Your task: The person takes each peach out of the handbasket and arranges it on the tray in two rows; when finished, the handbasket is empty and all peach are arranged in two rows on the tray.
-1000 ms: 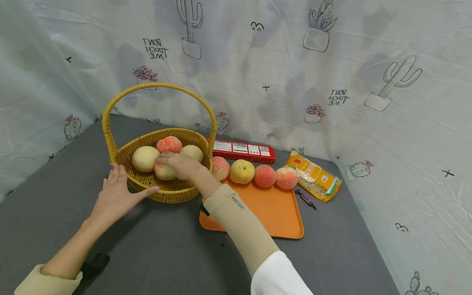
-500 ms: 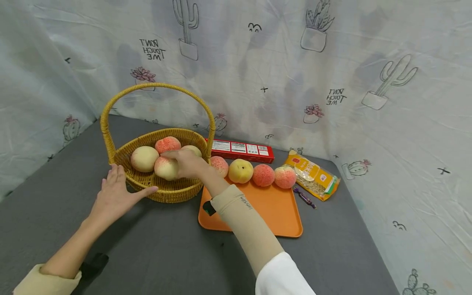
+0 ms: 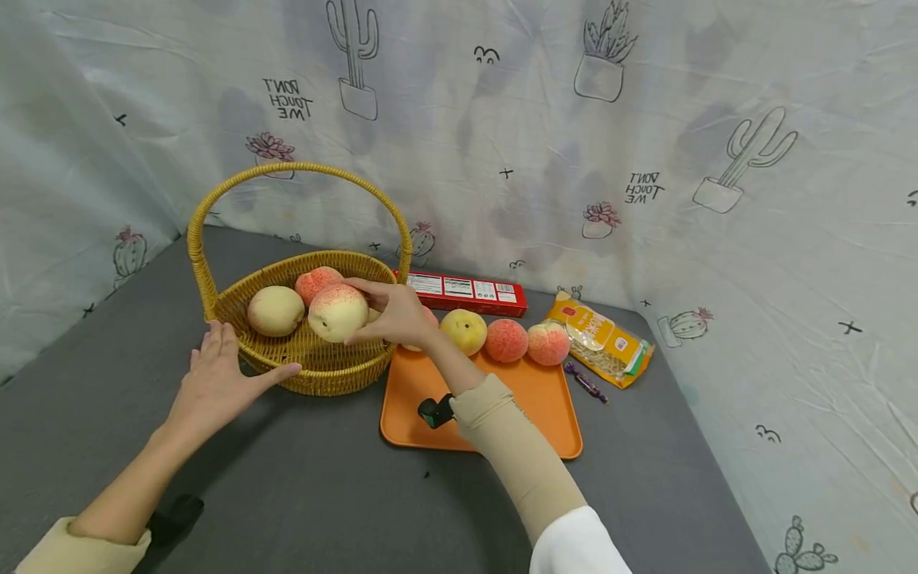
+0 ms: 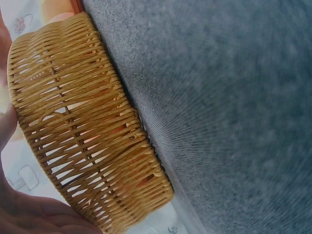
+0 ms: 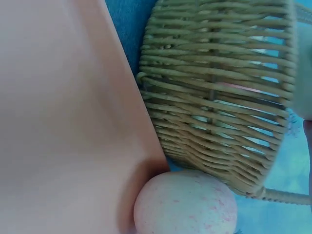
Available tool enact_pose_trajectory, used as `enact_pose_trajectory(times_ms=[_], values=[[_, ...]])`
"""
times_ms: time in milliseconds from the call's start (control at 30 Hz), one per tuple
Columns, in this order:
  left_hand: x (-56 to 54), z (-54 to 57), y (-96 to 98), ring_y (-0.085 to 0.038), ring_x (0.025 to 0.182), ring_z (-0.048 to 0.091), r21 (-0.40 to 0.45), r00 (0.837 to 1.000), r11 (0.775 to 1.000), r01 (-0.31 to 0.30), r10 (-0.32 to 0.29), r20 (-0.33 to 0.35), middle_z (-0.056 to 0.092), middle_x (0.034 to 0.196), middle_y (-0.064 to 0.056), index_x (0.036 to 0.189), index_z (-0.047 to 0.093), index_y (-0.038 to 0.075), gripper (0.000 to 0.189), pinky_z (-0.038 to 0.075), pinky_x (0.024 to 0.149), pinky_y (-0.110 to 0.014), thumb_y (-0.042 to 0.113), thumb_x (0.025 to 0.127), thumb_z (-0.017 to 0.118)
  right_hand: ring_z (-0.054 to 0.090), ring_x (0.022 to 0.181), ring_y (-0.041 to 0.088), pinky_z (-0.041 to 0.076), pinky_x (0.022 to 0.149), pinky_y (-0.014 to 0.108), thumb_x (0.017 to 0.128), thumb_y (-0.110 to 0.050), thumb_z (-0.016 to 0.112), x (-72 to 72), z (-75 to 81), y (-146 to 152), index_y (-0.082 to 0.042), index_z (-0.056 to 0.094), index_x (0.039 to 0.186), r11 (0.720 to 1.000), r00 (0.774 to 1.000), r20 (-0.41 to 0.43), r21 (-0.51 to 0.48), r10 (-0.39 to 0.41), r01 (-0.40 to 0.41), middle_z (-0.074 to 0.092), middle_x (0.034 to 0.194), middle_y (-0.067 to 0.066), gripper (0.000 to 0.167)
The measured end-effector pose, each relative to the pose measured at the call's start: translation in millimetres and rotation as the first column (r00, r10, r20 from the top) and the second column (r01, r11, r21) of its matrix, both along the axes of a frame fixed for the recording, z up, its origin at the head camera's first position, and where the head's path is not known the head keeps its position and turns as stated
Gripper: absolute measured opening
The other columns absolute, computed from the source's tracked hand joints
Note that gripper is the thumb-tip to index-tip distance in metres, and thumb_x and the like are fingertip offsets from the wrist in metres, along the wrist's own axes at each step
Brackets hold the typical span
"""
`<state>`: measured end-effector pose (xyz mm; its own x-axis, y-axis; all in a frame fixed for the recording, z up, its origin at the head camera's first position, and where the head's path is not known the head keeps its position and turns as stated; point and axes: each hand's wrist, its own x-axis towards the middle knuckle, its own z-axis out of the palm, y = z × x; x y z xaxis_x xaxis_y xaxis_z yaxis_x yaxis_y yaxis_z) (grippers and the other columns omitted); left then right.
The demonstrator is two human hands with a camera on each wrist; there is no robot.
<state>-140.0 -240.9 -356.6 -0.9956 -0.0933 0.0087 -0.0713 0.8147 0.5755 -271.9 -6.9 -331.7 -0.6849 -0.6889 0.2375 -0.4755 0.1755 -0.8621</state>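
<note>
On a grey table (image 3: 308, 494), a wicker basket (image 3: 326, 384) is standing beside an orange tray (image 3: 403, 422). The left hand (image 3: 215, 383), thumb spread from its fingers, is touching the basket; the right hand (image 3: 394, 315) is clamping a peach (image 3: 335, 315) over it. Unloading is apparently underway, the next move probably calling for clearance past the basket's side.
</note>
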Motion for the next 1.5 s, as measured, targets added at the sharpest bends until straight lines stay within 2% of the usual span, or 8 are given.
enact_pose_trajectory(times_ms=[100, 200, 467, 700, 900, 1200, 1500], values=[[0.4, -0.3, 1.3, -0.056, 0.138, -0.004, -0.001, 1.000, 1.000, -0.001, 0.001, -0.011, -0.010, 0.146, -0.046, 0.142, -0.003, -0.024, 0.125, 0.002, 0.110, -0.067, 0.068, 0.085, 0.058, 0.062, 0.116, 0.016, 0.052, 0.092, 0.026, 0.066, 0.006, 0.087, 5.0, 0.9, 10.3, 0.000, 0.052, 0.139, 0.995, 1.000, -0.005, -0.099, 0.028, -0.028, 0.058, 0.133, 0.018, 0.082], [0.7, -0.5, 1.7, -0.056, 0.138, -0.004, -0.002, 1.000, 1.000, -0.003, 0.003, -0.018, -0.010, 0.146, -0.046, 0.142, -0.003, -0.024, 0.124, 0.003, 0.110, -0.067, 0.068, 0.085, 0.059, 0.063, 0.115, 0.017, 0.053, 0.092, 0.029, 0.064, 0.007, 0.087, 11.2, 1.7, 20.6, 0.002, 0.052, 0.139, 0.991, 0.999, -0.038, -0.132, 0.011, -0.016, 0.059, 0.132, 0.020, 0.082], [0.3, -2.0, -0.1, -0.056, 0.138, -0.005, -0.008, 1.000, 1.000, -0.001, 0.001, -0.002, -0.011, 0.146, -0.045, 0.142, -0.004, -0.024, 0.125, 0.002, 0.110, -0.068, 0.068, 0.085, 0.058, 0.061, 0.118, 0.020, 0.051, 0.095, 0.029, 0.064, 0.007, 0.087, 27.3, -0.8, 48.1, 0.001, 0.054, 0.137, 0.987, 0.998, -0.009, -0.151, -0.061, 0.059, 0.059, 0.132, 0.019, 0.080], [-0.1, -2.8, -1.1, -0.057, 0.138, -0.005, -0.007, 1.000, 1.000, -0.001, 0.001, 0.005, -0.011, 0.146, -0.045, 0.142, -0.004, -0.024, 0.125, 0.003, 0.109, -0.068, 0.068, 0.085, 0.058, 0.059, 0.119, 0.025, 0.050, 0.096, 0.035, 0.065, 0.012, 0.084, 37.4, -5.2, 72.3, 0.005, 0.050, 0.139, 0.979, 0.994, 0.022, -0.176, -0.105, 0.107, 0.058, 0.132, 0.021, 0.082], [-0.7, -1.8, -1.3, -0.057, 0.137, -0.005, -0.011, 1.000, 1.000, 0.002, -0.002, 0.004, -0.011, 0.145, -0.046, 0.142, -0.004, -0.024, 0.124, 0.003, 0.109, -0.069, 0.068, 0.085, 0.057, 0.060, 0.118, 0.029, 0.051, 0.095, 0.041, 0.065, 0.013, 0.084, 43.8, -13.5, 90.9, 0.005, 0.051, 0.138, 0.971, 0.986, 0.047, -0.176, -0.158, 0.164, 0.058, 0.131, 0.023, 0.081], [-0.7, -2.4, -1.1, -0.057, 0.137, -0.006, -0.014, 1.000, 1.000, 0.003, -0.002, 0.009, -0.012, 0.145, -0.046, 0.142, -0.005, -0.024, 0.124, 0.003, 0.108, -0.069, 0.068, 0.085, 0.057, 0.058, 0.120, 0.029, 0.051, 0.094, 0.032, 0.066, 0.011, 0.084, 52.3, -29.8, 108.8, 0.008, 0.048, 0.139, 0.966, 0.969, 0.124, -0.119, -0.213, 0.228, 0.054, 0.137, 0.021, 0.082], [-1.9, -2.7, -1.4, -0.056, 0.138, -0.007, -0.021, 1.000, 1.000, 0.011, -0.011, -0.003, -0.011, 0.145, -0.046, 0.141, -0.004, -0.024, 0.124, 0.000, 0.110, -0.067, 0.068, 0.086, 0.056, 0.058, 0.119, 0.033, 0.051, 0.094, 0.035, 0.068, 0.013, 0.082, 56.2, -38.0, 111.0, 0.007, 0.049, 0.138, 0.963, 0.948, 0.213, -0.077, -0.238, 0.259, 0.054, 0.135, 0.023, 0.078]])
